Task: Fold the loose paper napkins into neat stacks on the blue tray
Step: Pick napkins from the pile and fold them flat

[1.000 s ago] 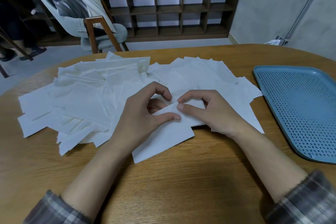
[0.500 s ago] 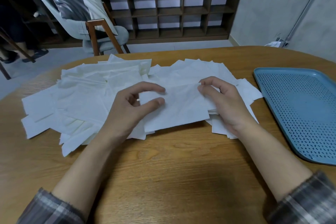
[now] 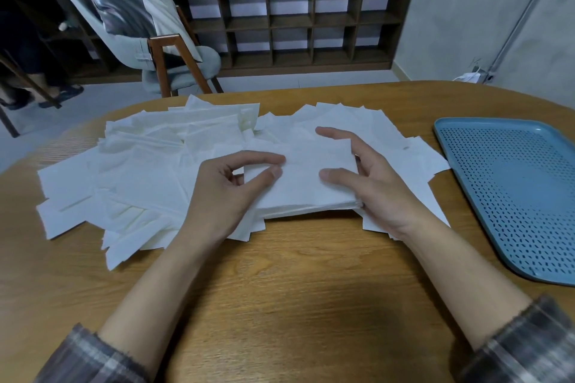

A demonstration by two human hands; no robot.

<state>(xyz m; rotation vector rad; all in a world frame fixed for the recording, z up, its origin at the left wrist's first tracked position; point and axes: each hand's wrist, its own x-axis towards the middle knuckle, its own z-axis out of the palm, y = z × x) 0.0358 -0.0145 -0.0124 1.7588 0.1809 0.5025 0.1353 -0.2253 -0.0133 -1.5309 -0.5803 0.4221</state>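
Observation:
A wide heap of loose white paper napkins (image 3: 149,171) covers the far left and middle of the wooden table (image 3: 295,283). On its near right part lies a small stack of folded napkins (image 3: 306,193). My left hand (image 3: 227,196) pinches the stack's top napkin at its left edge between thumb and index finger. My right hand (image 3: 370,186) sits at the stack's right edge with spread fingers; its thumb rests on top and its index finger reaches out over the far side. The blue perforated tray (image 3: 516,196) lies to the right with nothing on it.
Bare wood lies between the heap and my sleeves. Beyond the table stand a grey chair (image 3: 161,50) with a cushion and a dark cubby shelf (image 3: 311,22). A wall with a pipe stands at the far right.
The folded napkin went from the near table edge up and right onto the stack. My right hand's fingers have spread from their grip; my left hand followed to the right.

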